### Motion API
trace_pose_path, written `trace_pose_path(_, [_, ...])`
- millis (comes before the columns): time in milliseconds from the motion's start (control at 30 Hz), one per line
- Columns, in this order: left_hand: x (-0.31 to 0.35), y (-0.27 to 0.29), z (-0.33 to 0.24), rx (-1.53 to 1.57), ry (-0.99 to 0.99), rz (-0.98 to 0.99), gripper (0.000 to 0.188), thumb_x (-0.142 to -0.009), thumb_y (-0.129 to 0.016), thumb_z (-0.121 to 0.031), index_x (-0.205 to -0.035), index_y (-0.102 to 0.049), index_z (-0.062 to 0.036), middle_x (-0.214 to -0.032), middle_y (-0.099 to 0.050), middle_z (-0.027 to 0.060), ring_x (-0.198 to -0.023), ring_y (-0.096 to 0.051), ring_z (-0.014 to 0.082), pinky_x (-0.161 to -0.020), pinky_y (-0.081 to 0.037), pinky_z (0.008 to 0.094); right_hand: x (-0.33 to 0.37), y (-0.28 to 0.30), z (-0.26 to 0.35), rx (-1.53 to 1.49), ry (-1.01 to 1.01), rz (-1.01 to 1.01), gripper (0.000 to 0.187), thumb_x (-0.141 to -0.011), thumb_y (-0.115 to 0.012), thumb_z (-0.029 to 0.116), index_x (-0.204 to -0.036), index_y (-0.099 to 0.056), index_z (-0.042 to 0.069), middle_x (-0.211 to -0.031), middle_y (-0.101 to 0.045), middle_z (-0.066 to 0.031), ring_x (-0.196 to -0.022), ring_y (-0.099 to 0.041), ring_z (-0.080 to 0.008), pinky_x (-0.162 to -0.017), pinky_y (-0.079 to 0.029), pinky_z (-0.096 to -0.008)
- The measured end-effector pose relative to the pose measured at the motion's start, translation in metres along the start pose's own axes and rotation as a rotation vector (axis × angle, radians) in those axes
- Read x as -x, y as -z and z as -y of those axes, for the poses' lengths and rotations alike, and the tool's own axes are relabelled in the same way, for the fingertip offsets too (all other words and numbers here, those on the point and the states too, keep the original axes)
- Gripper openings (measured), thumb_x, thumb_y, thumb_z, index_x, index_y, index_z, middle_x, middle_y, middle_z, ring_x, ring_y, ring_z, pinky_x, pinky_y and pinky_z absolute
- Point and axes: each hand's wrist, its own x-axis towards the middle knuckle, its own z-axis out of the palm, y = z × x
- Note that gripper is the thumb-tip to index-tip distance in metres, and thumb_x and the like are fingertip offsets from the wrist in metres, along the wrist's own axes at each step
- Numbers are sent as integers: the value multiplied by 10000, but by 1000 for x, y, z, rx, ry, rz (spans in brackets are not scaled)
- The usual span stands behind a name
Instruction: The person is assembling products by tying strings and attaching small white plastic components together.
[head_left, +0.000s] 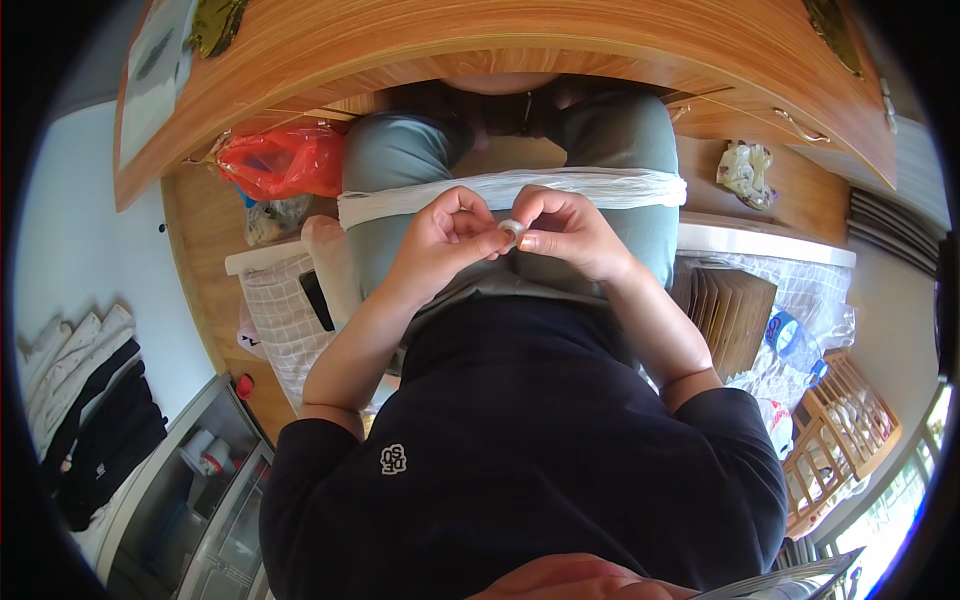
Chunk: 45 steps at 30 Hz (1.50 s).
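Observation:
Both my hands meet over my lap, holding a small whitish ring-shaped roll [512, 232] that looks like tape. My left hand [445, 243] pinches its left side between thumb and fingers. On the other side, the thumb and index finger of my right hand [575, 238] are closed on it. A skein of white yarn or thread [610, 186] stretches across both my thighs just beyond the hands, resting on the grey-green trousers [400, 150]. Whether a loose end of the skein reaches my fingers is too small to make out.
Ahead stands a wooden desk [480, 55] with drawers. A red plastic bag [285, 162] sits at left and a crumpled patterned bag [746, 173] at right on the floor. Beside me on the seat are flat cardboard pieces [728, 315] and a plastic bottle [793, 340].

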Motion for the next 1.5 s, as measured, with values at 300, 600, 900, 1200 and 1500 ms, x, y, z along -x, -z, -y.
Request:
trace_pose_path(300, [2,6,3,-120,-1,34,233,-837,-709,-31,-936,-498,-48,-834,-651,66,-791,-651,124,-714,-518,238,-4,3,-4,82,-37,25,118,-904,-665,137,-875,-621,32,-894,-564,10,-821,-530,-67,-762,-442,-224])
trace_pose_path(600, [2,8,3,-241,-50,42,222,-844,-695,-10,-942,-500,-47,-867,-647,50,-825,-641,103,-730,-508,226,-4,-2,-1,71,-211,-83,225,-923,-643,284,-844,-650,73,-773,-586,57,-726,-474,-34,-672,-387,-197])
trace_pose_path(900, [3,2,-1,-323,-94,32,219,-842,-694,-1,-934,-501,-49,-847,-631,29,-800,-619,77,-711,-489,208,-4,-1,0,90,-259,-99,212,-916,-650,261,-851,-660,59,-760,-586,55,-715,-481,-35,-666,-396,-196])
trace_pose_path(1200, [3,1,-1,-300,-115,-27,218,-834,-704,0,-922,-512,-54,-855,-621,15,-777,-600,54,-690,-475,195,6,-6,5,207,-46,-227,189,-948,-606,175,-1039,-575,12,-963,-606,-22,-850,-551,-86,-802,-450,-246])
trace_pose_path(1500, [4,0,-1,-378,-197,-61,220,-834,-707,-6,-924,-514,-62,-844,-616,-1,-765,-585,35,-659,-448,181,10,-25,11,590,46,-285,222,-839,-722,57,-1018,-610,-10,-1008,-651,-66,-967,-621,-138,-882,-491,-284])
